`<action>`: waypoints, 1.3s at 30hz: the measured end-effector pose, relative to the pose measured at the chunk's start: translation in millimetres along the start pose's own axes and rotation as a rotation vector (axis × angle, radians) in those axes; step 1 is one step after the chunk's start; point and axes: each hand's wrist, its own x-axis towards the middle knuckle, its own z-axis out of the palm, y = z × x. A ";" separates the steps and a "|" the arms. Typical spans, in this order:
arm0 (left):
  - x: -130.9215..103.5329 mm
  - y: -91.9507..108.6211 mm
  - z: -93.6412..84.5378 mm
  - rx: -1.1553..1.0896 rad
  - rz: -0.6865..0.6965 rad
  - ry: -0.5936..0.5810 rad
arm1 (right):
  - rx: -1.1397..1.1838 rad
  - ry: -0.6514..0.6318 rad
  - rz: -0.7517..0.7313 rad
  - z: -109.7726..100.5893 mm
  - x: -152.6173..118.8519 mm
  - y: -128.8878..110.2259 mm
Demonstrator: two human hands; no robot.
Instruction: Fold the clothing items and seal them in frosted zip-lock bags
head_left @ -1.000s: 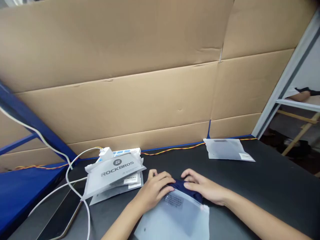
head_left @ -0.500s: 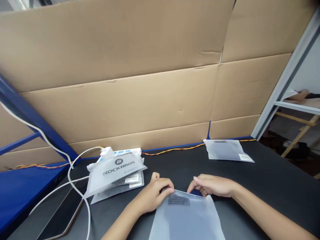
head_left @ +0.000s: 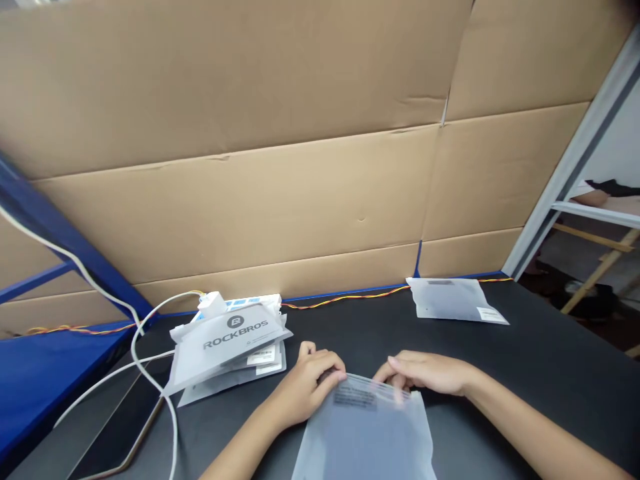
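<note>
A frosted zip bag [head_left: 370, 440] lies at the front centre of the black table, its opening edge facing away from me and something dark inside. My left hand [head_left: 313, 383] pinches the bag's top left corner between thumb and fingers. At the right part of the opening is my right hand [head_left: 425, 373], its fingers curled and some fingertips showing through the translucent plastic. Whether those fingers grip the bag's edge or something inside cannot be made out.
Stacked frosted bags marked ROCKBROS [head_left: 235, 340] lean on a white power strip [head_left: 270, 302] at the left. Near them are a white cable [head_left: 145, 367] and a dark flat device [head_left: 120, 427]. Another frosted bag [head_left: 450, 300] lies back right, before a cardboard wall [head_left: 280, 207].
The dark blue item seen at my right fingers is no longer visible outside the bag. My right fingertips now show through the plastic, and the bag has shifted slightly left.
</note>
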 end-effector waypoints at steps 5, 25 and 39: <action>-1.2 -1.5 -5.6 -0.065 -0.076 -0.092 | -0.213 0.133 -0.092 0.4 4.8 2.2; 7.7 17.1 22.8 -0.548 -0.199 -0.002 | 0.000 0.250 -0.289 52.3 22.7 5.1; 7.2 7.5 24.0 -0.532 -0.172 -0.094 | 0.071 0.306 -0.285 57.6 28.9 13.9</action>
